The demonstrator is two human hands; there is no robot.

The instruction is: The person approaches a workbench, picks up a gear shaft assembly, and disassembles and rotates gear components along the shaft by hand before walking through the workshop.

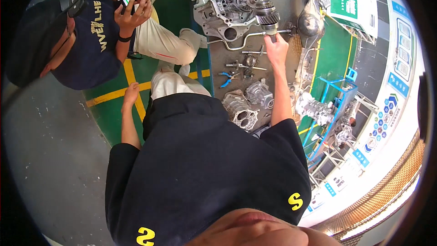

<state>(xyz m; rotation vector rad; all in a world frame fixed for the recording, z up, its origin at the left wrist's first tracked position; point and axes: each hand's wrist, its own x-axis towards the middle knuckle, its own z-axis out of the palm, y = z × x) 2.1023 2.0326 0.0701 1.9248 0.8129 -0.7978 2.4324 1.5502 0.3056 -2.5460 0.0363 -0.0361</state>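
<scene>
Beside the gear shaft (267,16), gearbox housing (216,9) and bent rod (255,34).

- The right arm (282,93) reaches out nearly straight toward 12 o'clock.
- The right hand (276,49) lies at 1 o'clock from the chest (205,155), closed in a grip, its fingertips partly hidden.
- The left forearm (129,125) also points toward 12 o'clock.
- The left hand (131,93) hangs between 10 and 11 o'clock from the chest, well apart from the right, fingers loosely curled.
</scene>
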